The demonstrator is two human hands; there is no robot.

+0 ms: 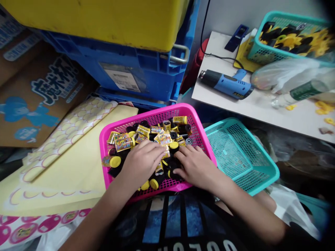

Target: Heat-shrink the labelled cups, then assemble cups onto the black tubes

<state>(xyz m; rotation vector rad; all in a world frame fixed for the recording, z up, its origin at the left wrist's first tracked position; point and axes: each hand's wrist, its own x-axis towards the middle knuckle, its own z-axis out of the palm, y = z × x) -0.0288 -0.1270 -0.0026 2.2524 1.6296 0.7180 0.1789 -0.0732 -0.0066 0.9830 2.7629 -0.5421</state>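
A pink plastic basket (197,130) sits against my body, filled with small black bottles with yellow caps (155,183) and printed yellow label sleeves (163,138). Some bottles wear a sleeve, such as the labelled bottle (125,144) at the left. My left hand (142,158) reaches into the basket, its fingers drawn together at a printed sleeve near the middle. Opposite it, my right hand (195,164) has curled fingers and thumb around a black bottle, which is partly hidden. The undersides of both hands are out of sight.
A teal basket (264,170) stands to the right, below a white table (261,108) bearing a blue heat gun (227,83), a glass bottle (300,93) and another teal basket (274,52) of black and yellow parts. Blue crates (154,76) and a cardboard box (23,122) stand left.
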